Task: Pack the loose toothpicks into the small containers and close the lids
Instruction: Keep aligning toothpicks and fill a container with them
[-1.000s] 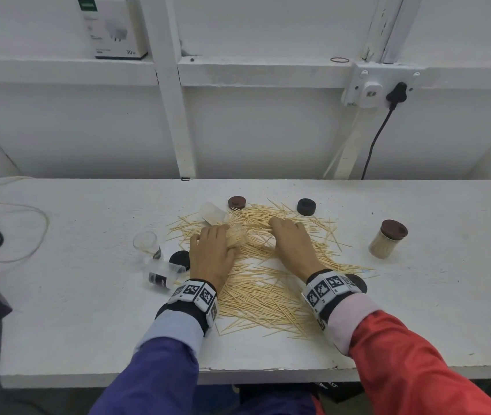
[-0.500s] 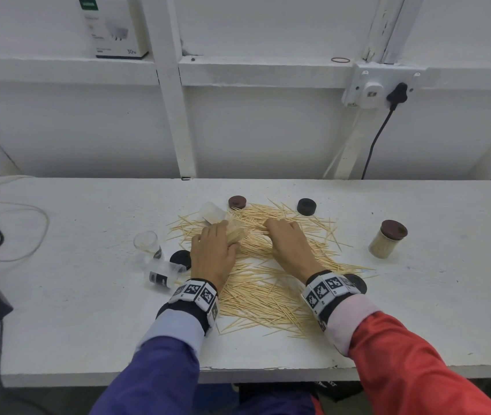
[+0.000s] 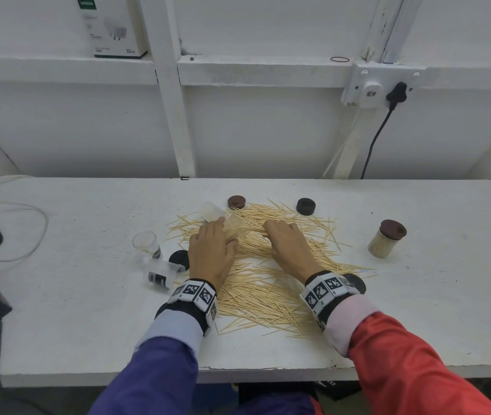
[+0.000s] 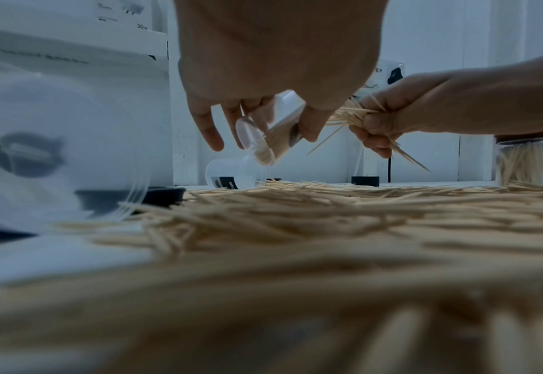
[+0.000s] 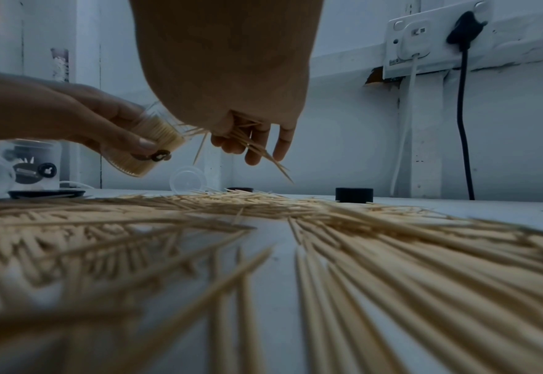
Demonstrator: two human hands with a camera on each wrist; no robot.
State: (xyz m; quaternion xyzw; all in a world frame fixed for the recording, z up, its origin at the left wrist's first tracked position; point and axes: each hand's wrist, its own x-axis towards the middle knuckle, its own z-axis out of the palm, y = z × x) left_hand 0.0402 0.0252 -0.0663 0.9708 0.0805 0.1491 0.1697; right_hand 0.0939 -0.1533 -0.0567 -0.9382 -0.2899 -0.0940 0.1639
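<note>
Loose toothpicks [image 3: 262,292] lie in a wide pile mid-table. Just above the pile, my left hand [image 3: 220,233] grips a small clear container [image 4: 270,144] that is tilted and partly full of toothpicks, its mouth toward my right hand. My right hand [image 3: 271,232] pinches a bundle of toothpicks [image 4: 350,116] right at that mouth; a few stick out below the fingers [image 5: 257,151]. In the right wrist view the held container [image 5: 145,144] sits just left of my right fingertips.
A filled container with a brown lid [image 3: 386,242] stands at the right. Three empty containers sit around the pile: far [image 3: 211,212], upright left [image 3: 145,241], on its side [image 3: 163,275]. Loose lids: brown [image 3: 236,202], black [image 3: 305,206], [image 3: 179,259], [image 3: 355,283]. Cables lie far left.
My right hand has shifted left with its bundle, closer to the container in my left hand. The left hand has barely moved.
</note>
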